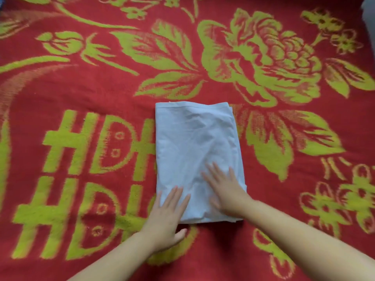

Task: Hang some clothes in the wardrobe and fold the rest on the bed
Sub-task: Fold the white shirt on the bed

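A pale blue-white garment (pixel 194 138) lies folded into a tall rectangle in the middle of the bed. Its surface is lightly creased. My left hand (pixel 170 218) lies flat with straight fingers on the garment's near left corner, the thumb off the cloth on the blanket. My right hand (pixel 225 189) presses flat on the near right part of the garment, fingers spread and pointing away from me. Neither hand grips the cloth.
The bed is covered by a red blanket (pixel 101 94) with large yellow-green flowers and letter-like shapes. A sliver of pale grey surface (pixel 370 15) shows at the top right corner. No other clothes are in view.
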The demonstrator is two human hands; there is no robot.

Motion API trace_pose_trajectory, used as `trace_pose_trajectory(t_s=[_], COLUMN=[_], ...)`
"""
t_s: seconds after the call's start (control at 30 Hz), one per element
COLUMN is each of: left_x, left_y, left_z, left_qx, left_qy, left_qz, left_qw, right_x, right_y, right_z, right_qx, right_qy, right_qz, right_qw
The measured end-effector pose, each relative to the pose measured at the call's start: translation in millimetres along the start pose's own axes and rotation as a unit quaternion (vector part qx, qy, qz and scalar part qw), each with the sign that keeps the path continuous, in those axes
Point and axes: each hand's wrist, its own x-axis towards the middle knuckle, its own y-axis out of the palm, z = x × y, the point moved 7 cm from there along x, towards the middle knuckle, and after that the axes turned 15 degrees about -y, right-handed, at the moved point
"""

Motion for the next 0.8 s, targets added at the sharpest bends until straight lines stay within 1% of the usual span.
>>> trace_pose_trajectory(t_s=[0.03, 0.07, 0.1, 0.13, 0.2, 0.23, 0.3, 0.33, 0.4, 0.43, 0.47, 0.5, 0.57, 0.6, 0.63, 0.67, 0.7, 0.73, 0.77, 0.8], left_x=[0.1, -1.3, -0.6, 0.8, 1.5, 2.7, 3.2, 3.6, -0.7, -7.1, -16.4, -25.9, -40.7, -45.2, -46.0, -38.4, -25.0, -3.5, 18.8, 41.8], left_y=[14.6, 24.6, 27.1, 22.7, 7.9, 2.9, -1.6, -4.7, -7.6, -7.2, -5.1, -4.2, -2.5, -5.7, -6.8, -13.3, -23.7, -36.7, -53.6, -72.5], left_z=[10.7, 18.9, 23.9, 23.1, 15.3, 12.7, 6.8, 7.2, 11.8, 13.2, 14.6, 14.7, 24.1, 29.1, 32.2, 35.8, 40.4, 46.3, 51.0, 57.7], left_qx=[0.032, 0.071, 0.094, 0.098, 0.077, 0.066, 0.089, 0.105, 0.112, 0.11, 0.11, 0.108, 0.088, 0.051, 0.012, -0.007, -0.042, -0.076, -0.11, -0.148], left_qy=[-0.019, -0.036, -0.047, -0.049, -0.027, -0.009, 0.02, 0.02, 0.025, 0.043, 0.058, 0.086, 0.1, 0.083, 0.085, 0.072, 0.035, 0.002, -0.025, -0.051], left_qz=[0.061, 0.092, 0.092, 0.065, -0.036, -0.073, -0.108, -0.115, -0.132, -0.135, -0.108, -0.079, 0.044, 0.125, 0.212, 0.275, 0.335, 0.354, 0.354, 0.334], left_qw=[0.997, 0.993, 0.99, 0.992, 0.996, 0.995, 0.99, 0.988, 0.985, 0.984, 0.986, 0.987, 0.99, 0.987, 0.973, 0.959, 0.941, 0.932, 0.929, 0.929], right_x=[-15.7, -31.8, -44.3, -53.0, -60.3, -59.0, -54.8, -54.1, -59.4, -59.9, -61.1, -63.4, -74.6, -81.7, -83.8, -79.0, -70.0, -57.1, -45.2, -32.8], right_y=[15.9, 29.1, 37.7, 42.1, 44.2, 45.2, 48.7, 48.2, 50.8, 47.2, 41.4, 37.6, 44.2, 43.9, 35.9, 20.3, 1.0, -19.2, -37.5, -55.3], right_z=[15.9, 22.3, 21.0, 15.3, 2.7, -0.2, -0.6, -1.3, -2.7, 3.3, 13.5, 27.5, 52.6, 59.8, 61.9, 57.6, 46.7, 29.0, 7.9, -13.5], right_qx=[-0.038, -0.056, -0.075, -0.092, -0.09, -0.092, -0.102, -0.093, -0.087, -0.099, -0.124, -0.123, -0.062, -0.009, 0.067, 0.141, 0.192, 0.205, 0.203, 0.207], right_qy=[-0.04, -0.051, -0.044, -0.027, 0.024, 0.039, 0.04, 0.038, 0.055, 0.051, 0.037, 0.015, -0.046, -0.067, -0.069, -0.061, -0.044, -0.03, -0.012, 0.007], right_qz=[0.048, 0.085, 0.105, 0.115, 0.122, 0.118, 0.109, 0.083, 0.102, 0.101, 0.085, 0.083, 0.172, 0.239, 0.28, 0.3, 0.295, 0.279, 0.26, 0.233], right_qw=[0.997, 0.994, 0.991, 0.989, 0.988, 0.988, 0.988, 0.991, 0.989, 0.989, 0.988, 0.989, 0.982, 0.969, 0.955, 0.942, 0.935, 0.938, 0.944, 0.95])
